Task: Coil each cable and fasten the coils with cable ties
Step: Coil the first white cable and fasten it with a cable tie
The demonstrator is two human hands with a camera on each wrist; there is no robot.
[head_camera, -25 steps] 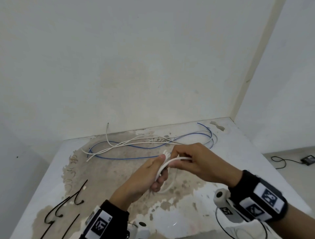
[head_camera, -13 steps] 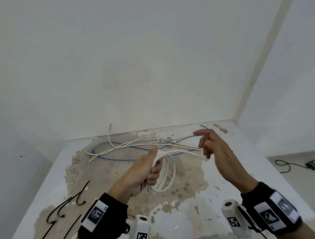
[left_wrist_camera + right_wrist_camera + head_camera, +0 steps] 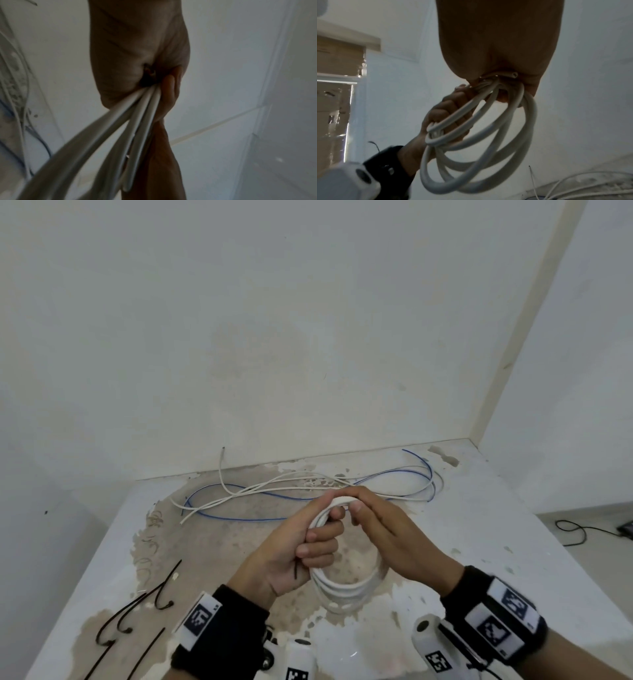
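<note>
1. Above the tabletop (image 3: 479,525), a white cable coil (image 3: 346,587) is gripped by the left hand (image 3: 294,546), with a black cable tie (image 3: 295,570).
2. The coil's top is pinched by the right hand (image 3: 387,529).
3. Behind, loose white cables (image 3: 274,491) and a blue cable (image 3: 239,517) are spread; black cable ties (image 3: 137,614) are laid at the left.

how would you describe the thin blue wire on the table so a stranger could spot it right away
Start at the white table with worn brown patches and look to its far edge along the wall. The thin blue wire lies there in long flat loops, tangled with thin white loose wires. It is the only blue strand.
</note>
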